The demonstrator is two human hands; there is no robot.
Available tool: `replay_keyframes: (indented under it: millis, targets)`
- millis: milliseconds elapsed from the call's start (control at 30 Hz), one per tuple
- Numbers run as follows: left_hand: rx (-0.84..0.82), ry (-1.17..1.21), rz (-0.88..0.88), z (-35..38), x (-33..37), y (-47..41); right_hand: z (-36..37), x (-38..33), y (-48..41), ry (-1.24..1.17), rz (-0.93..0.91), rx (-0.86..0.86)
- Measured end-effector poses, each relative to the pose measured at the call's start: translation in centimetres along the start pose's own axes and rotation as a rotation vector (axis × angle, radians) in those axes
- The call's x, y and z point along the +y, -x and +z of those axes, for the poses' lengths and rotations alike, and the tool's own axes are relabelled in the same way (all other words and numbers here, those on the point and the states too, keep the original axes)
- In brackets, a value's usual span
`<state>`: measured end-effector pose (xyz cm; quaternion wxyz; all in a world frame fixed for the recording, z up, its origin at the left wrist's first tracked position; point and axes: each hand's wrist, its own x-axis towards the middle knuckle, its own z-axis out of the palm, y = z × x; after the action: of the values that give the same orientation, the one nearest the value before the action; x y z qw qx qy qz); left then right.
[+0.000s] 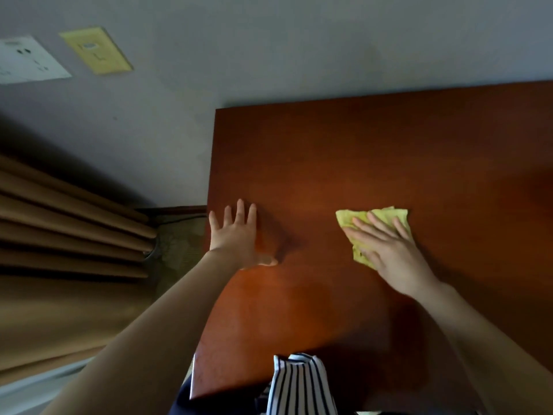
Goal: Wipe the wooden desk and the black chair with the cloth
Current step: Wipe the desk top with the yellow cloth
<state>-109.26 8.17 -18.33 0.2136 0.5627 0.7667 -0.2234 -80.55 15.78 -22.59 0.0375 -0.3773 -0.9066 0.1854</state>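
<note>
On table (359, 151), cloth (377, 218) is lying R of centre, right hand (389, 253) resting flat on top. Nr table's L edge, left hand (236, 238) is lying flat. L of table, curtain (59, 235) is hanging; wall (299, 55) behind.

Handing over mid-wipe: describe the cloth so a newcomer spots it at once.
Start at the reddish-brown wooden desk filling the right of the head view. Right of its centre, the right hand presses flat on the cloth. It is a crumpled pale yellow rag, the only loose thing seen on the desk; the left hand rests on bare wood.
</note>
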Motion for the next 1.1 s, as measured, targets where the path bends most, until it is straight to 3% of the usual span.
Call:
replay_keyframes:
  millis: [300,467,567,700,900,1100]
  targets:
    - [0.007,-0.063,0.036,1.2,0.1,-0.9,-2.2,5.5,-8.7,0.004,0.294,0.108]
    - [0.031,-0.061,0.052,1.2,-0.2,-0.9,-2.2,4.4,-14.0,-0.042,0.589,0.134]
    - [0.040,-0.036,0.058,1.1,-0.4,-0.8,-1.6,3.0,-14.8,-0.028,0.651,0.129]
    - [0.070,0.021,0.072,0.6,-1.2,-0.7,-0.1,-0.7,-13.8,-0.004,0.515,0.086]
    - [0.106,0.039,0.081,0.0,-2.1,0.1,3.7,-9.0,-9.3,0.018,0.147,-0.007]
    - [0.112,0.061,0.095,1.8,-1.1,3.8,5.3,-12.7,-0.9,0.026,-0.037,-0.055]
